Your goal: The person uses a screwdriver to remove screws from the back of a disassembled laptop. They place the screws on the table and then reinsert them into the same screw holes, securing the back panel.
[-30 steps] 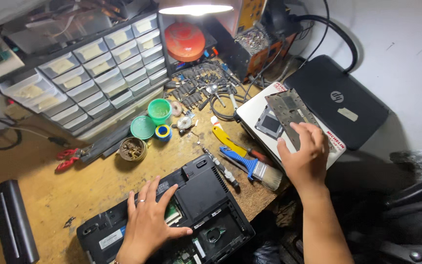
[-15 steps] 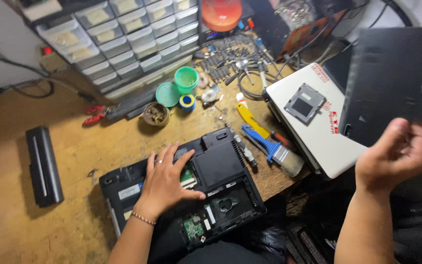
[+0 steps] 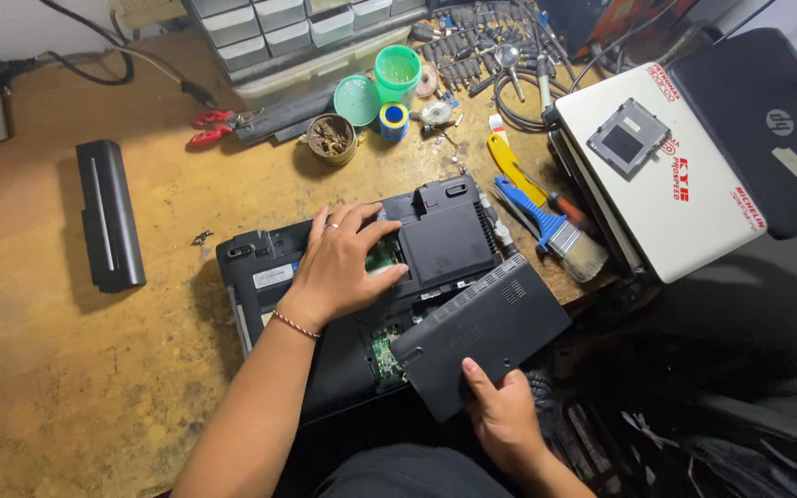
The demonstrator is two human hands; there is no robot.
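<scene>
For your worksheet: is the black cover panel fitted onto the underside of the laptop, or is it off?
Off. The right hand holds the cover panel tilted over the laptop base's edge, and green circuit board shows uncovered beside it.

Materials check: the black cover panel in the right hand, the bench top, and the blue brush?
Cover panel: looks like matte black moulded plastic, with vent slots and a dull, even sheen. Bench top: seemingly wood or board, yellow-brown, worn and stained. Blue brush: glossy blue handle, probably plastic, with pale bristles; the band between them is too small to tell.
</scene>
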